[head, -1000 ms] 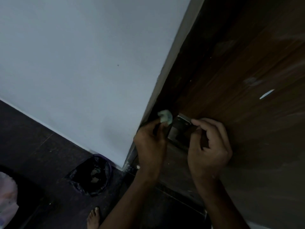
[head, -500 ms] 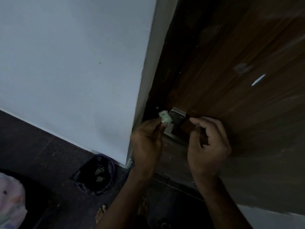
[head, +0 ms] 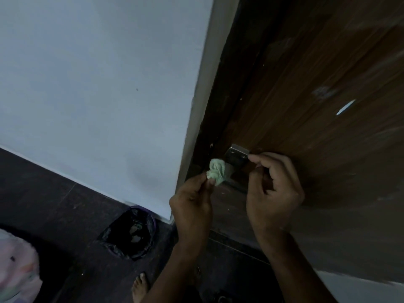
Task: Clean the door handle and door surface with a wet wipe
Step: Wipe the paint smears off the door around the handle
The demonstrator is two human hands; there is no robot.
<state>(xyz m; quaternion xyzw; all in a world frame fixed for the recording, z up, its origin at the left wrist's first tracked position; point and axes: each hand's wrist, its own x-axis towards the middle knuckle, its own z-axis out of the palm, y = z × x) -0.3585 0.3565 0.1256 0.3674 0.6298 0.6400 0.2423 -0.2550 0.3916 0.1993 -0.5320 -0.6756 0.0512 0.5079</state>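
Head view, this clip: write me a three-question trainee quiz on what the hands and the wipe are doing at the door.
1. Which hand holds the crumpled green wet wipe?
A. left hand
B. right hand
C. both hands
2. True or false: the wipe is spread flat over the wooden door surface.
3. Fill in: on the floor below the white wall stands a small bin lined with a ____ bag.

Key
1. A. The left hand pinches the wipe; the right hand is at the metal door handle.
2. False. It is bunched into a wad beside the handle's metal plate.
3. Black.
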